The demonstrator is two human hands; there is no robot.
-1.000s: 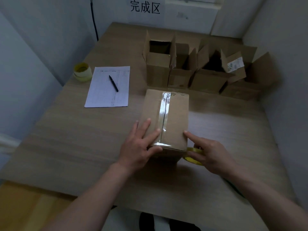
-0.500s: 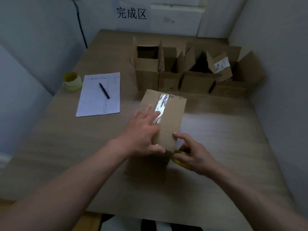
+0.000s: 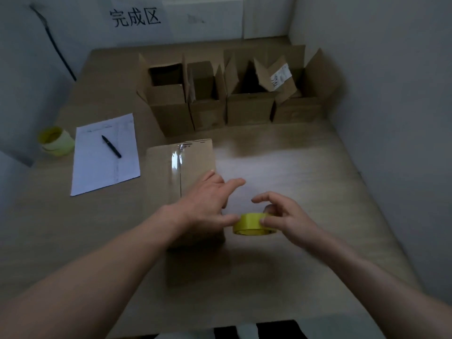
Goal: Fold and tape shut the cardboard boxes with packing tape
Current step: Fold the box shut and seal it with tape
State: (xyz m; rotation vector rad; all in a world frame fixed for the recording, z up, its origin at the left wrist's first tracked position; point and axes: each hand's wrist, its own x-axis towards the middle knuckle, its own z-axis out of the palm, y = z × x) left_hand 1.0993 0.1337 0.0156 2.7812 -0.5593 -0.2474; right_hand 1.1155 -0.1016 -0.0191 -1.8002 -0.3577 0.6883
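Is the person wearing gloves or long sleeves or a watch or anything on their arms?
No. The left hand and right hand are bare, with no gloves, and no rings show. Both forearms are bare as far up as the picture shows, so no sleeves are in view. Neither wrist carries a watch or a band.

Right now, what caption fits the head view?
Both hands on a yellow tape roll beside the taped cardboard box.

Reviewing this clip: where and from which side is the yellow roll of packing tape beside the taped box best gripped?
Probably across its outer rim, from above. The yellow roll of packing tape lies flat on the wooden table, so its curved sides are exposed. The right hand already pinches it so; the left hand touches its other side, the brown taped cardboard box close by.
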